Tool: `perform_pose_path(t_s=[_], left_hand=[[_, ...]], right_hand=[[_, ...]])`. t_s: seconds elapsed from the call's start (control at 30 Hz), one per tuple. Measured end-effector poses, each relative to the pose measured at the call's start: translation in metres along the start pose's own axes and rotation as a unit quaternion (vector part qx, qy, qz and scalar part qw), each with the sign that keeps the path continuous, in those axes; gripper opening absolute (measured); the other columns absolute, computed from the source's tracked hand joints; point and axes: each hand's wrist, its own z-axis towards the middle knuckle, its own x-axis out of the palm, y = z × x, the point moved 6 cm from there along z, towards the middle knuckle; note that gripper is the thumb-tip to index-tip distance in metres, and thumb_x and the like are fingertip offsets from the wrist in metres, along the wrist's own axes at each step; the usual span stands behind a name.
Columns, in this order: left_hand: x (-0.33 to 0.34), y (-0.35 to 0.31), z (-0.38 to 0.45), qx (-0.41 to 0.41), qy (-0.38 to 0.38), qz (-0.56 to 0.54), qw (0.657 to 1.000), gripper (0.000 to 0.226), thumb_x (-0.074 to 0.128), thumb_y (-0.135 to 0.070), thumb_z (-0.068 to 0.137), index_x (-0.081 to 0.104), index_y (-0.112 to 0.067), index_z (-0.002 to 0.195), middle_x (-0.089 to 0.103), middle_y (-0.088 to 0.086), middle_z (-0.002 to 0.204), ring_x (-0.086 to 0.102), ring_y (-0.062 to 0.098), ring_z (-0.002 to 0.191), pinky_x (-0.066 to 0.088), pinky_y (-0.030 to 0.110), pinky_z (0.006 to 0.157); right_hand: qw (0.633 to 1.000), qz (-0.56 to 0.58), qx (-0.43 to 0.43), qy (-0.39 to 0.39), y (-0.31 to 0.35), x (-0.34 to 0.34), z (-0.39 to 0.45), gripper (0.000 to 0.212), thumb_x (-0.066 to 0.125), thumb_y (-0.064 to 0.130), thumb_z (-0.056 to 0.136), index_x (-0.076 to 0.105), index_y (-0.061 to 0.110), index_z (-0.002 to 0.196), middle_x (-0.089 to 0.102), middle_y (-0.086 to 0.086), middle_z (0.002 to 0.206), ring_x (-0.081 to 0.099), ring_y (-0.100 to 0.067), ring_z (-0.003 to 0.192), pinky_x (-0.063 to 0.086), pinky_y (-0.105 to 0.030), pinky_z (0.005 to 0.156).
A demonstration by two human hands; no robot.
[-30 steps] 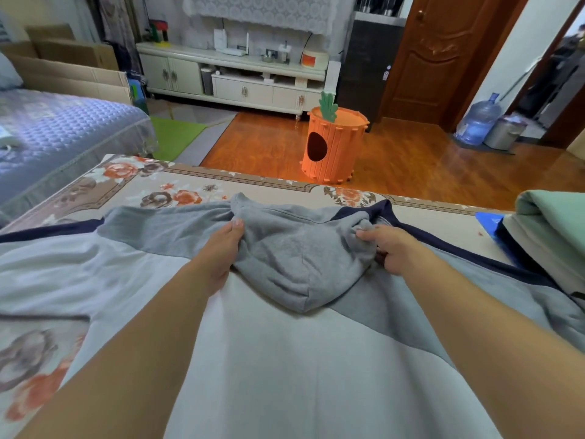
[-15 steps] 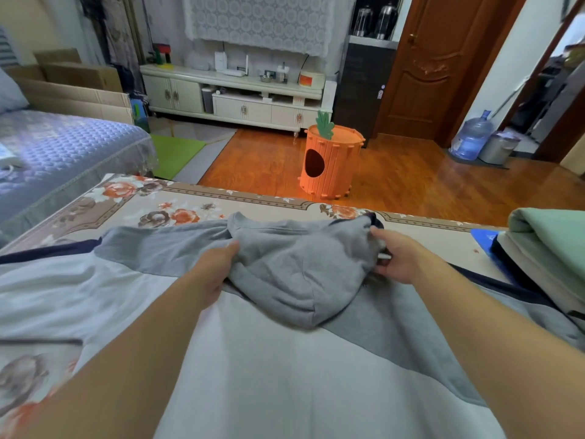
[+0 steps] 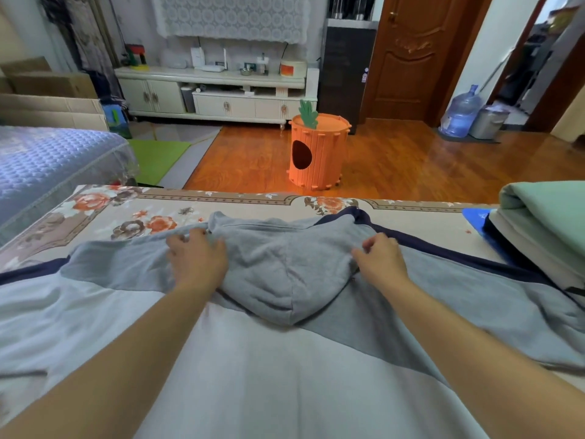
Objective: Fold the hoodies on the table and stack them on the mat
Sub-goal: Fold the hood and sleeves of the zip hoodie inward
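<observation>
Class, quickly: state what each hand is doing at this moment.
Left hand: open, fingers resting flat on the grey hood.
Right hand: open, pressing the hood's other edge.

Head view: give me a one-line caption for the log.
Both hands, left and right, flatten the grey hood onto the spread hoodie; folded clothes stacked at right.

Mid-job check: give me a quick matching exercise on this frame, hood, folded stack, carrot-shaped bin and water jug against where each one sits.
Things:
1. hood
2. folded stack
3. carrot-shaped bin
4. water jug

Places:
A. floor, beside the door
B. table's right edge, on the blue mat
C. between the two hands, flat on the hoodie's back
D. wooden floor, just beyond the table

Pairs: 1-C, 2-B, 3-D, 4-A
</observation>
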Motion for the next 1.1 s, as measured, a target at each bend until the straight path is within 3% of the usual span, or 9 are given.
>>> perform_pose_path(t_s=[0.17, 0.27, 0.37, 0.53, 0.6, 0.83, 0.9, 1.0, 1.1], left_hand=[[0.028, 0.019, -0.034, 0.083, -0.051, 0.046, 0.994, 0.043, 0.045, -0.033, 0.103, 0.045, -0.006, 0.137, 0.046, 0.02, 0.141, 0.04, 0.038, 0.128, 0.034, 0.05, 0.11], [0.028, 0.032, -0.032, 0.041, -0.061, -0.022, 0.997, 0.031, 0.042, -0.032, 0.105, 0.057, -0.01, 0.121, 0.054, 0.015, 0.125, 0.048, 0.034, 0.119, 0.039, 0.047, 0.104], [0.021, 0.033, -0.032, 0.028, -0.071, -0.083, 0.994, 0.023, 0.046, -0.031, 0.105, 0.061, -0.014, 0.109, 0.052, 0.011, 0.121, 0.051, 0.029, 0.106, 0.043, 0.042, 0.095], [0.01, 0.036, -0.036, 0.01, -0.091, -0.177, 0.98, 0.017, 0.05, -0.025, 0.105, 0.06, -0.012, 0.099, 0.048, 0.007, 0.118, 0.044, 0.015, 0.089, 0.034, 0.029, 0.084], [0.01, 0.036, -0.035, 0.002, -0.091, -0.184, 0.979, 0.02, 0.049, -0.025, 0.105, 0.061, -0.011, 0.098, 0.049, 0.007, 0.117, 0.042, 0.013, 0.089, 0.032, 0.028, 0.084], [0.013, 0.039, -0.031, 0.004, -0.081, -0.193, 0.978, 0.019, 0.048, -0.028, 0.105, 0.059, -0.016, 0.095, 0.049, 0.005, 0.115, 0.045, 0.018, 0.095, 0.038, 0.036, 0.088], [0.014, 0.039, -0.029, 0.014, -0.078, -0.204, 0.976, 0.02, 0.049, -0.028, 0.104, 0.059, -0.016, 0.092, 0.051, 0.005, 0.109, 0.048, 0.02, 0.096, 0.041, 0.038, 0.087], [0.016, 0.04, -0.027, 0.02, -0.072, -0.206, 0.976, 0.02, 0.048, -0.03, 0.105, 0.057, -0.021, 0.089, 0.054, 0.004, 0.106, 0.052, 0.022, 0.094, 0.042, 0.039, 0.083], [0.017, 0.042, -0.025, 0.021, -0.069, -0.204, 0.976, 0.022, 0.048, -0.032, 0.104, 0.054, -0.027, 0.084, 0.055, 0.003, 0.105, 0.054, 0.022, 0.092, 0.044, 0.04, 0.081]], right_hand=[[0.999, 0.027, -0.02, -0.012, 0.001, 0.004, 0.009, 0.051, 0.066, 0.043, 0.089, 0.053, 0.023, 0.134, 0.046, -0.007, 0.134, 0.047, -0.029, 0.123, 0.045, -0.042, 0.101], [0.998, -0.058, -0.027, 0.016, 0.014, 0.01, 0.018, 0.03, 0.068, 0.046, 0.088, 0.068, 0.028, 0.112, 0.057, -0.007, 0.122, 0.048, -0.032, 0.118, 0.047, -0.044, 0.098], [0.995, 0.091, 0.036, 0.009, 0.025, 0.006, 0.03, 0.008, 0.073, 0.033, 0.084, 0.071, 0.027, 0.079, 0.069, -0.001, 0.1, 0.057, -0.028, 0.109, 0.054, -0.04, 0.089], [0.921, 0.337, 0.14, 0.133, 0.035, -0.009, 0.038, 0.02, 0.075, 0.017, 0.086, 0.066, 0.012, 0.103, 0.066, -0.003, 0.108, 0.06, -0.025, 0.102, 0.048, -0.037, 0.089], [0.919, 0.305, 0.151, 0.2, 0.038, -0.007, 0.035, 0.01, 0.07, 0.016, 0.091, 0.064, 0.012, 0.099, 0.065, -0.007, 0.105, 0.059, -0.023, 0.094, 0.049, -0.038, 0.091], [0.95, 0.229, 0.019, 0.209, 0.047, -0.014, 0.038, 0.012, 0.066, 0.002, 0.092, 0.068, 0.008, 0.081, 0.065, -0.01, 0.078, 0.057, -0.02, 0.075, 0.045, -0.028, 0.068], [0.944, 0.184, 0.068, 0.265, 0.036, -0.006, 0.033, 0.006, 0.069, 0.015, 0.092, 0.07, 0.011, 0.088, 0.069, -0.011, 0.087, 0.059, -0.021, 0.081, 0.043, -0.031, 0.073], [0.942, 0.047, 0.124, 0.309, 0.027, 0.0, 0.022, 0.041, 0.077, 0.046, 0.083, 0.066, 0.015, 0.108, 0.068, -0.004, 0.108, 0.061, -0.022, 0.102, 0.041, -0.042, 0.093], [0.945, 0.163, 0.132, 0.252, 0.041, -0.003, 0.023, 0.035, 0.076, 0.035, 0.087, 0.066, 0.009, 0.109, 0.069, -0.006, 0.113, 0.061, -0.019, 0.099, 0.043, -0.034, 0.083]])
